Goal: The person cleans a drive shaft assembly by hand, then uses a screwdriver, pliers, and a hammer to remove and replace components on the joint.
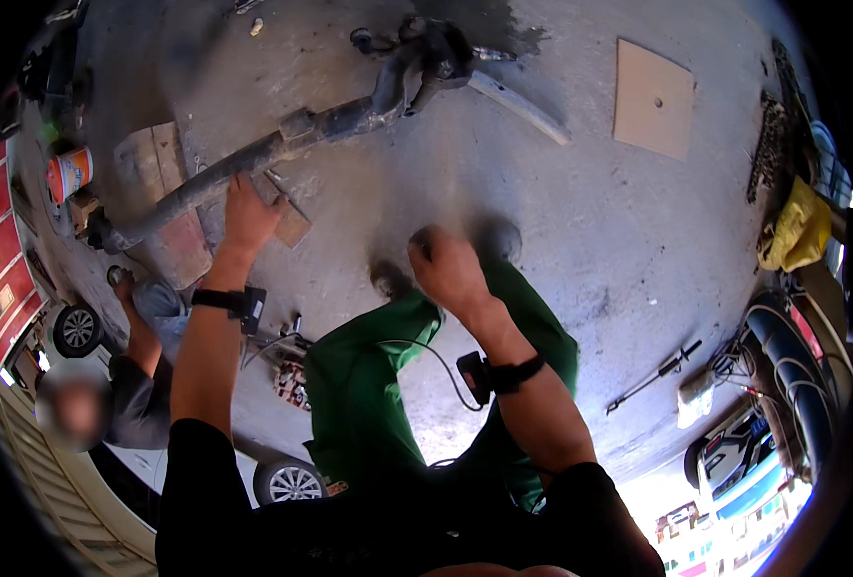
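Note:
A long dark metal axle beam (326, 123) lies across the floor, from a bulky end at the top to a narrower end at the left. My left hand (250, 219) is at the near edge of the beam, fingers stretched and thumb apart. It appears to touch the metal, but the contact is partly hidden. A small flat board (292, 227) lies beside that thumb. My right hand (449, 269) is closed in front of my knees, well apart from the beam. Something dark shows at its curled fingers, too unclear to name.
At the left another person's arm (142, 332) reaches toward the beam's end. Nearby are a worn brown board (181, 248) and an orange-white bucket (71, 174). A cardboard sheet (653, 101) lies at the upper right; a long thin tool (655, 375) lies at the lower right.

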Demonstrator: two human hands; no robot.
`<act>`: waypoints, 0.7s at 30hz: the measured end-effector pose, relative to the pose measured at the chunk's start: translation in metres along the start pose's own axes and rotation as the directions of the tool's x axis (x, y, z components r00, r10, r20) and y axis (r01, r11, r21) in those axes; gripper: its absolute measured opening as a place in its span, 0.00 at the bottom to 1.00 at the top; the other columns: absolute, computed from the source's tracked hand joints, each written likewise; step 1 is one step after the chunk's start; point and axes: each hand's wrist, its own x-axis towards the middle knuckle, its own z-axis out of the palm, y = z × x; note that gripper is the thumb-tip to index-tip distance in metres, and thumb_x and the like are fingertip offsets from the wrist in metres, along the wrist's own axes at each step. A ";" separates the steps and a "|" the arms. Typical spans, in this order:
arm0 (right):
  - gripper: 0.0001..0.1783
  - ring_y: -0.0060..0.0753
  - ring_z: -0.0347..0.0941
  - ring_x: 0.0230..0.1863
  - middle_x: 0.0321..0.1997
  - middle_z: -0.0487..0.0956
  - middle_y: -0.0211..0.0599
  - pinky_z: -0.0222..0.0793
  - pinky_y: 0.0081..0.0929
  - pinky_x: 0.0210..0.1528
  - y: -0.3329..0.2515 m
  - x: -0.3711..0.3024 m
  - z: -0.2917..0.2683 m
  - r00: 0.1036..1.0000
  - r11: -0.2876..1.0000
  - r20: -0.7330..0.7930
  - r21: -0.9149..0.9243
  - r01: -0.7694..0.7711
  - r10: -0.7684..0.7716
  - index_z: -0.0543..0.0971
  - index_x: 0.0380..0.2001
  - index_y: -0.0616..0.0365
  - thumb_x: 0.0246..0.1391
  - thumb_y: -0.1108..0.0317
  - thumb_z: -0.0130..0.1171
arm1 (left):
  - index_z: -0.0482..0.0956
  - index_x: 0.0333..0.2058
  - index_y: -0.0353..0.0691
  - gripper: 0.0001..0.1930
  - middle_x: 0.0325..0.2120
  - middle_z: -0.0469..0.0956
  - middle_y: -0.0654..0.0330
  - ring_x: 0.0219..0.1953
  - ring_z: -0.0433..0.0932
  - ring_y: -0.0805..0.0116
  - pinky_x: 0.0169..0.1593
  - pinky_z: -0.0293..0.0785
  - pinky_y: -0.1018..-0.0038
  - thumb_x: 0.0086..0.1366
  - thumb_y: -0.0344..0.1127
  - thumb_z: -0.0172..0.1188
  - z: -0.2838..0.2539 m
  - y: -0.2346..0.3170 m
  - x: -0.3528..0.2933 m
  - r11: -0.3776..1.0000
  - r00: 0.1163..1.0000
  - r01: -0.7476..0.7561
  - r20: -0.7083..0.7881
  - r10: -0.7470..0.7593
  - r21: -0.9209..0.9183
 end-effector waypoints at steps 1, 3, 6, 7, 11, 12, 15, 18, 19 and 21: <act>0.12 0.64 0.78 0.37 0.33 0.82 0.55 0.74 0.53 0.42 0.004 0.018 -0.003 0.997 0.991 -0.027 -0.110 0.070 -0.074 0.78 0.36 0.62 0.60 0.62 0.58 | 0.64 0.62 0.32 0.43 0.58 0.69 0.39 0.59 0.70 0.38 0.61 0.69 0.56 0.51 0.42 0.75 0.009 0.002 0.019 0.998 1.000 -0.008 -0.011 0.009 0.068; 0.12 0.64 0.77 0.36 0.32 0.81 0.55 0.73 0.54 0.42 -0.003 0.043 -0.017 0.987 0.963 -0.040 -0.230 0.141 -0.154 0.77 0.34 0.62 0.60 0.62 0.58 | 0.64 0.61 0.31 0.44 0.58 0.70 0.39 0.60 0.69 0.38 0.62 0.68 0.55 0.49 0.41 0.76 0.016 0.011 0.046 0.994 0.999 -0.012 -0.030 0.016 0.109; 0.11 0.63 0.77 0.33 0.30 0.80 0.55 0.72 0.55 0.39 -0.015 0.082 -0.030 0.970 0.958 -0.022 -0.162 0.236 -0.243 0.77 0.30 0.60 0.59 0.62 0.58 | 0.64 0.60 0.31 0.46 0.57 0.71 0.40 0.60 0.69 0.40 0.63 0.67 0.53 0.46 0.41 0.78 0.038 -0.002 0.069 0.988 0.998 -0.024 -0.050 0.032 0.153; 0.11 0.63 0.77 0.33 0.29 0.80 0.55 0.73 0.55 0.38 -0.013 0.092 -0.030 0.967 0.928 0.017 -0.276 0.251 -0.256 0.77 0.30 0.61 0.58 0.63 0.58 | 0.65 0.60 0.32 0.47 0.56 0.71 0.41 0.60 0.69 0.41 0.63 0.66 0.52 0.44 0.41 0.79 0.046 -0.009 0.073 0.988 0.999 -0.037 -0.029 0.042 0.149; 0.10 0.61 0.79 0.33 0.29 0.81 0.54 0.75 0.53 0.37 0.011 0.130 -0.018 0.925 0.768 0.168 -0.519 0.376 -0.339 0.78 0.30 0.61 0.57 0.65 0.57 | 0.65 0.61 0.33 0.50 0.55 0.73 0.42 0.61 0.69 0.43 0.64 0.65 0.53 0.39 0.40 0.80 0.064 -0.011 0.084 0.983 0.996 0.022 0.085 -0.038 0.184; 0.10 0.61 0.79 0.33 0.29 0.81 0.54 0.75 0.53 0.37 0.013 0.136 -0.013 0.920 0.761 0.167 -0.521 0.387 -0.354 0.78 0.30 0.61 0.57 0.65 0.57 | 0.67 0.60 0.35 0.48 0.54 0.74 0.45 0.61 0.70 0.45 0.64 0.64 0.54 0.38 0.39 0.80 0.068 -0.011 0.085 0.974 0.995 0.042 0.078 -0.061 0.222; 0.09 0.51 0.83 0.33 0.31 0.84 0.51 0.79 0.45 0.36 0.008 0.151 0.004 0.851 0.656 0.299 -0.544 0.523 -0.431 0.81 0.32 0.64 0.45 0.75 0.58 | 0.70 0.57 0.37 0.46 0.54 0.75 0.48 0.60 0.70 0.47 0.65 0.63 0.54 0.36 0.38 0.79 0.074 -0.013 0.084 0.963 0.996 0.068 0.030 -0.079 0.262; 0.08 0.51 0.84 0.34 0.31 0.84 0.49 0.79 0.44 0.36 -0.008 0.161 0.015 0.777 0.599 0.452 -0.497 0.628 -0.438 0.82 0.31 0.62 0.45 0.74 0.58 | 0.72 0.56 0.37 0.43 0.53 0.75 0.49 0.60 0.71 0.47 0.65 0.63 0.54 0.35 0.35 0.77 0.072 -0.008 0.086 0.967 0.996 0.086 0.005 -0.090 0.240; 0.08 0.51 0.84 0.34 0.30 0.85 0.49 0.79 0.45 0.37 -0.010 0.164 0.020 0.770 0.614 0.445 -0.469 0.635 -0.456 0.82 0.30 0.62 0.45 0.74 0.58 | 0.73 0.55 0.37 0.42 0.52 0.76 0.49 0.59 0.71 0.47 0.65 0.63 0.55 0.34 0.33 0.76 0.070 -0.005 0.087 0.971 0.994 0.097 0.022 -0.104 0.219; 0.07 0.50 0.85 0.35 0.30 0.85 0.48 0.79 0.45 0.37 -0.012 0.168 0.029 0.757 0.621 0.454 -0.438 0.650 -0.471 0.82 0.30 0.61 0.45 0.73 0.59 | 0.73 0.55 0.37 0.42 0.52 0.76 0.49 0.59 0.71 0.46 0.65 0.63 0.55 0.35 0.31 0.75 0.069 -0.002 0.086 0.971 0.992 0.122 0.014 -0.127 0.205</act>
